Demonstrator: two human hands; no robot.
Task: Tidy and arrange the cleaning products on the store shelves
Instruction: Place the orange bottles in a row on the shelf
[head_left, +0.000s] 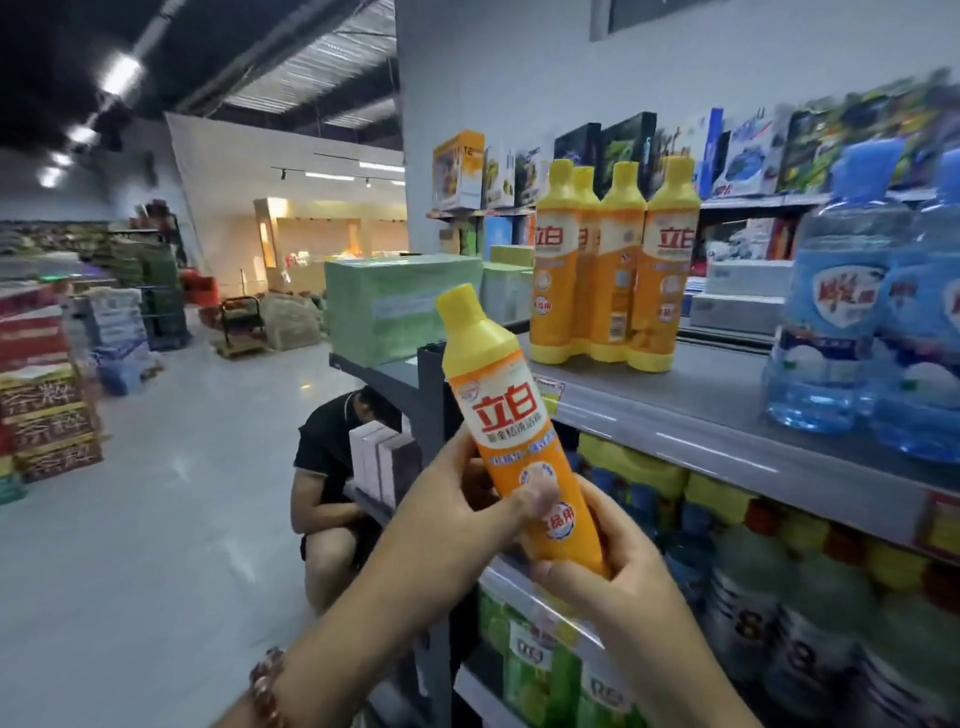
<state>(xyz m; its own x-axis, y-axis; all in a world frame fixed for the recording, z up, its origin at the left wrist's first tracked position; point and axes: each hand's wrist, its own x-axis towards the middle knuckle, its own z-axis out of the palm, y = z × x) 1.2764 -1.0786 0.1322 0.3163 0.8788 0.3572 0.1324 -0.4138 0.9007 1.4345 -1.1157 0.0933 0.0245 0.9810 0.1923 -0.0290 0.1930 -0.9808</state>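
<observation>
Both hands grip one orange dish-soap bottle (511, 441), tilted left, before the shelf (701, 415): left hand (457, 514) fingers curled round its middle, right hand (613, 566) fingers wrapping its base.

Both hands hold one orange bottle (511, 426) with a yellow cap, tilted left, in front of the shelf (691, 415). Left hand (457, 514) grips its middle, thumb across the label; right hand (623, 566) wraps its base. Four matching bottles (613, 270) stand upright on the shelf, blue bottles (872, 322) well to their right. A crouching person (332, 478) at the shelf end.
</observation>
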